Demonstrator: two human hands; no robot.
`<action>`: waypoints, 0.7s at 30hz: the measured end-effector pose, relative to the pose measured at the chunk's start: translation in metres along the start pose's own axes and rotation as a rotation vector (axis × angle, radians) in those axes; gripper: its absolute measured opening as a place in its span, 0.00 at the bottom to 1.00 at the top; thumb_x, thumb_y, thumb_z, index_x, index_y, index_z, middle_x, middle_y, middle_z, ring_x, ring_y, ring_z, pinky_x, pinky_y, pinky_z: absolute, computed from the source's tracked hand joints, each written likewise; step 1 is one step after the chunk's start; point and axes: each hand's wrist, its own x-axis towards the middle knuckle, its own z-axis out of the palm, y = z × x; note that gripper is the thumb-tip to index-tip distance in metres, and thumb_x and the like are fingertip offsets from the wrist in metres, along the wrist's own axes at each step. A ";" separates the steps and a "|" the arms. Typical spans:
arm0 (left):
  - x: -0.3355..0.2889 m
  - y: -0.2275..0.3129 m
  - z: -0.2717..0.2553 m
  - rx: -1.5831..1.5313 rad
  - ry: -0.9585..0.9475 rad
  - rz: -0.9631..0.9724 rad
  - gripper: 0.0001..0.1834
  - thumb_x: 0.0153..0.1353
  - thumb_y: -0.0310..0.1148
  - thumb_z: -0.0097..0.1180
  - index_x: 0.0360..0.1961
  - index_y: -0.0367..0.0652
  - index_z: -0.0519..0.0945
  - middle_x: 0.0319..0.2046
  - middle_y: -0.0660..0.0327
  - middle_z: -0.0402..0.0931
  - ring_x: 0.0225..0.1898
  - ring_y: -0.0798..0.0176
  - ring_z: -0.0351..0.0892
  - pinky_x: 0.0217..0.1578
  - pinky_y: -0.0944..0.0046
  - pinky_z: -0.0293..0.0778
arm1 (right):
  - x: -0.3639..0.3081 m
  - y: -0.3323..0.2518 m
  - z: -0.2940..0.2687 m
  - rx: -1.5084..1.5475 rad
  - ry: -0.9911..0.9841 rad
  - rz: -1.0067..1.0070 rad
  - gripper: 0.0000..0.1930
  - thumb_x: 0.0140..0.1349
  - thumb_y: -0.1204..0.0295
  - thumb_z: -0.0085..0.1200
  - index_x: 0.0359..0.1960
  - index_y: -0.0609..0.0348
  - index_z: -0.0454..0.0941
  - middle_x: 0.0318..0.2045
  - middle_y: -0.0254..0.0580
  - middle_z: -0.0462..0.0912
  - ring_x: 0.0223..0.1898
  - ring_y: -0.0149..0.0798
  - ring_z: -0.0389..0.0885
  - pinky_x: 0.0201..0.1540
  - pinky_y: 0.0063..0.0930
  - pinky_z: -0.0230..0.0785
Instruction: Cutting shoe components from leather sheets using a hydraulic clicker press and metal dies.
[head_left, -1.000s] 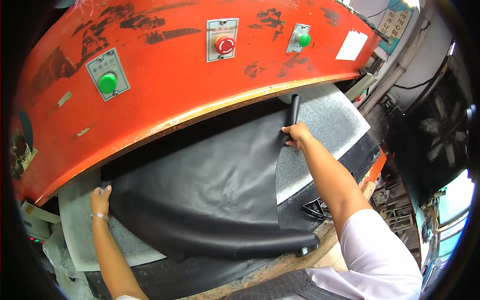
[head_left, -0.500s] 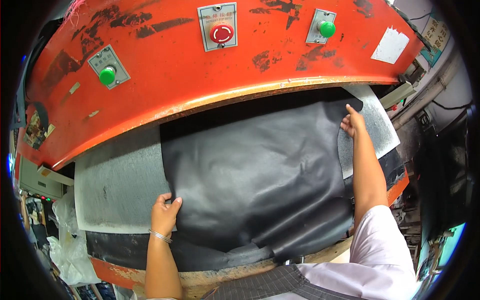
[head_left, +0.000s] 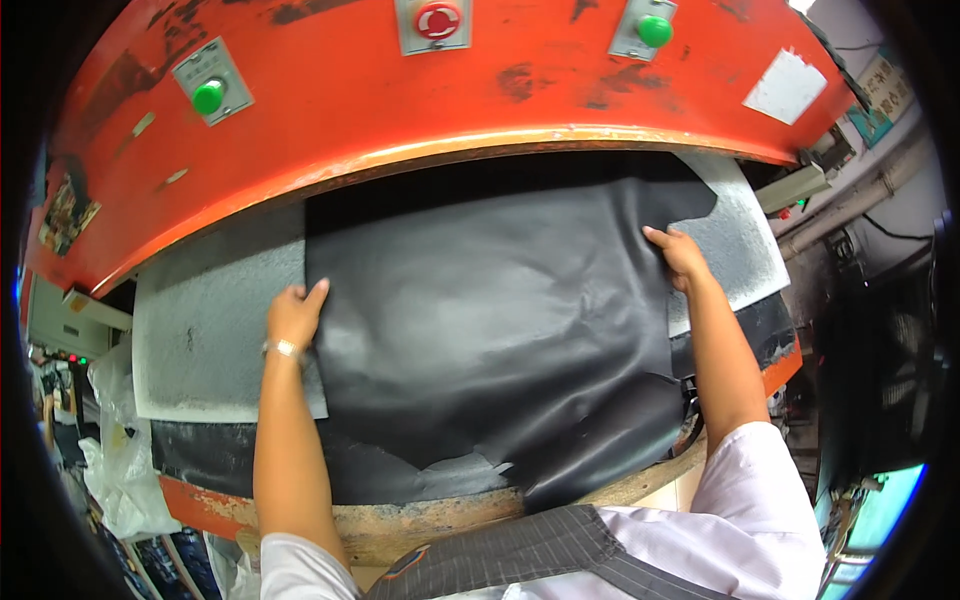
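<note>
— Hands first: where are they?
— Left hand point(head_left: 293, 318) is at the left edge of the black sheet point(head_left: 470, 300), thumb uppermost; the right hand point(head_left: 682, 258) touches the right edge. Whether either pinches it, I cannot tell.
— Any room beside them?
— Bare grey board point(head_left: 215, 340) lies left of the left hand, a narrower patch right of the other. The sheet covers the board's middle, creased toward its near right corner.
— And around that?
— An orange machine point(head_left: 340, 100) overhangs the far side, with two green buttons point(head_left: 209, 97) and a red button point(head_left: 437, 20). A worn ledge point(head_left: 420, 527) runs along the near side.
— Hard to see?
— The sheet's far edge, lost in shadow under the machine.
</note>
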 end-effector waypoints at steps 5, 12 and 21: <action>0.040 0.025 0.003 0.167 0.059 0.070 0.27 0.54 0.53 0.60 0.33 0.32 0.79 0.36 0.42 0.80 0.41 0.42 0.78 0.42 0.51 0.73 | 0.016 -0.010 -0.009 -0.002 0.071 0.013 0.22 0.58 0.61 0.59 0.45 0.70 0.74 0.40 0.51 0.81 0.38 0.44 0.81 0.42 0.38 0.73; 0.073 0.018 0.014 0.119 0.182 0.213 0.17 0.53 0.42 0.64 0.28 0.36 0.81 0.30 0.45 0.80 0.35 0.44 0.79 0.39 0.52 0.73 | 0.028 -0.022 -0.002 -0.246 0.242 -0.051 0.29 0.61 0.67 0.57 0.59 0.72 0.62 0.53 0.57 0.74 0.47 0.47 0.78 0.46 0.40 0.71; 0.114 0.009 -0.003 0.274 0.216 0.117 0.18 0.57 0.43 0.60 0.39 0.38 0.81 0.38 0.43 0.80 0.44 0.43 0.79 0.46 0.53 0.72 | 0.039 -0.036 0.044 -0.276 0.386 -0.038 0.22 0.59 0.66 0.59 0.49 0.70 0.71 0.41 0.52 0.80 0.33 0.44 0.79 0.24 0.38 0.69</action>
